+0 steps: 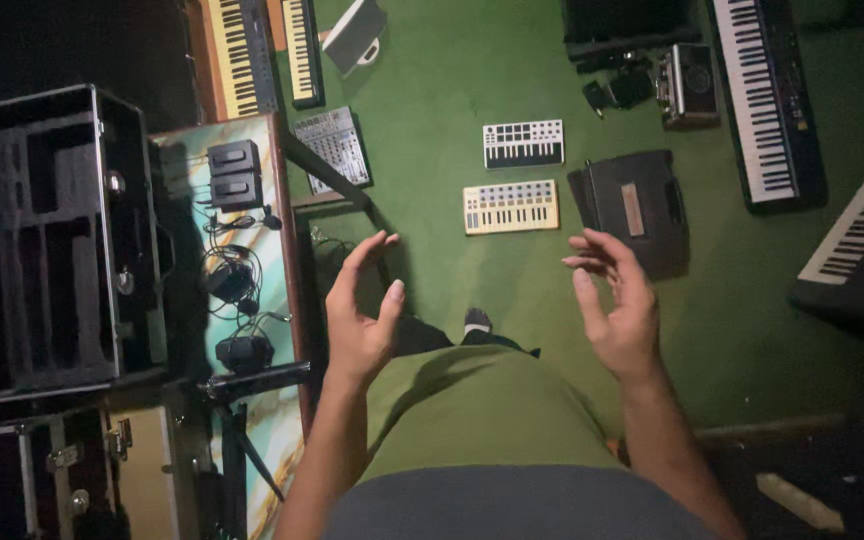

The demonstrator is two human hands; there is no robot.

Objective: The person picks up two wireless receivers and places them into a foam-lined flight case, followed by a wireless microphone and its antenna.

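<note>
Cream plastic mini keyboard (511,207) (light, rigid) would be gripped by its ends; left hand (362,320) and right hand (617,300) are held open, empty.

1 head camera looks steeply down onto the green floor (512,60), high above.

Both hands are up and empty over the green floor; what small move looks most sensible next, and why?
Probably bending down toward the cream mini keyboard. Both the left hand and right hand are open, palms facing each other, holding nothing, and that keyboard lies on the floor between and just ahead of them. The white mini keyboard lies farther off.
</note>
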